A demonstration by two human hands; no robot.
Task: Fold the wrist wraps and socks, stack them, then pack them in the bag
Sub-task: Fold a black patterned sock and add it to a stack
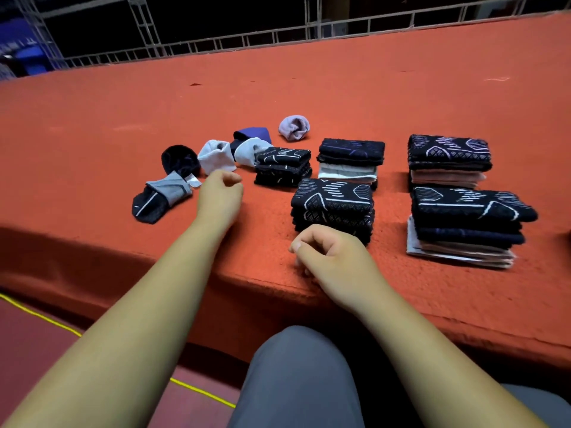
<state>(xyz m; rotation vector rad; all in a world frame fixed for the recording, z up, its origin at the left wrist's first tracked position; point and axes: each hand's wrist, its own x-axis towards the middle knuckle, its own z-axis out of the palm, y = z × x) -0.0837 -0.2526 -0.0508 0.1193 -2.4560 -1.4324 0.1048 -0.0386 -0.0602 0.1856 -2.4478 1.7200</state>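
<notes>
Several stacks of folded black patterned wrist wraps stand on the orange table (309, 97): a near one (333, 205), a small one (282, 166), one behind (350, 159) and two tall ones at the right (449, 160) (466, 223). Folded socks lie at the left: a grey-and-black pair (160, 197), a black one (179, 160), white ones (214, 156) (250, 151), a blue one (251, 134) and a lilac one (293, 128). My left hand (221, 193) hovers loosely curled beside the white sock, holding nothing. My right hand (327, 251) rests curled, empty, before the near stack.
The table's front edge runs just under my right wrist. A metal truss railing (216, 44) lines the far edge. My grey-trousered knee (302, 375) is below the table. A yellow cord (40, 316) crosses the red floor at the left. No bag is in view.
</notes>
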